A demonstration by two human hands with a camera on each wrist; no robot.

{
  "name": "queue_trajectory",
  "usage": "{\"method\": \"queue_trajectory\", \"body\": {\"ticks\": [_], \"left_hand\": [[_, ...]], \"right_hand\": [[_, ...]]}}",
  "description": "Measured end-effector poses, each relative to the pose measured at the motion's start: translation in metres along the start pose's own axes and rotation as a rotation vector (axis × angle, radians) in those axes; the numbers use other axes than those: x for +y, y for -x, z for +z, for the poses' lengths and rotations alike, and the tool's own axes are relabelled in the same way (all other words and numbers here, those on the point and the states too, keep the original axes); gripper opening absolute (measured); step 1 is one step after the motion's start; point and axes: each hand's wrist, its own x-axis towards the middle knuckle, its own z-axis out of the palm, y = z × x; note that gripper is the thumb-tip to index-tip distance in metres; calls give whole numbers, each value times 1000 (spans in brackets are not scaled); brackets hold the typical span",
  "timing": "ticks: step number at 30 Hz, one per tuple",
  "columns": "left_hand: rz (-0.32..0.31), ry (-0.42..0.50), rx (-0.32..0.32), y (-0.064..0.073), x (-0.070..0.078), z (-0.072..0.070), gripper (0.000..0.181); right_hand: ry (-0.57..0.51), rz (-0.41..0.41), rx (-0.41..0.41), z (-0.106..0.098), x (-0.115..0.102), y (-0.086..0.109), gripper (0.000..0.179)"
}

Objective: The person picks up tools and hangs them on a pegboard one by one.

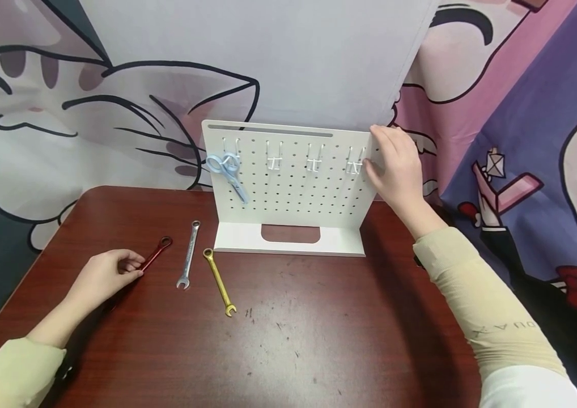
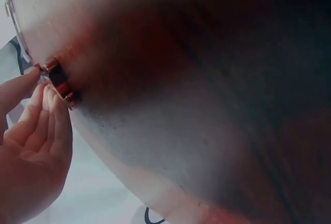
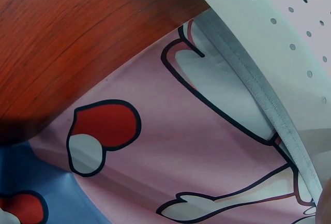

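While the top right corner of the board [image 1: 247, 217] is held by the right hand [image 1: 399, 164], the red wrench [image 1: 155, 255] is pinched between the thumb and fingertips of the left hand [image 1: 102, 277], well to the left of the board. The right thumb is laid on the board's front beside the rightmost hook [image 1: 353, 166], and a finger is set at its top edge; how the remaining fingers are bent cannot be told.

In the head view, the wrench's ring end is shown, while its other end is covered by the hand; in the left wrist view, a dark red end is shown past the fingertips, too blurred for its shape to be settled. By the right wrist view alone, the table edge is shown close along the board's right side, with printed cloth [image 3: 150, 157] beyond it.

Between the red wrench and the board, the silver wrench [image 1: 189, 253] is laid, and the yellow wrench [image 1: 218, 280] is angled forward from near the board's front left corner. The scissors [image 1: 235, 182] are hung at the board's left. In front of the board, a broad stretch of table [image 1: 319, 340] is left between the yellow wrench and the right sleeve [image 1: 492, 306].
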Motion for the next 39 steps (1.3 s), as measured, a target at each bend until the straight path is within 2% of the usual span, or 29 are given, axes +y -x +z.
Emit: {"method": "queue_trajectory", "body": {"ticks": [10,18,26,39], "left_hand": [[-76,33,6,-3,-4,4,25],[-102,65,5,-4,-7,7,27],[-175,211,-45,-6,-10,6,31],[-211,139,-98,-8,-9,-4,31]], "right_hand": [[5,29,-11,-2,0,3,57],[4,27,-4,-3,0,4,58],[0,14,0,-2,1,2,58],[-5,5,-2,-1,-2,-1,58]]}}
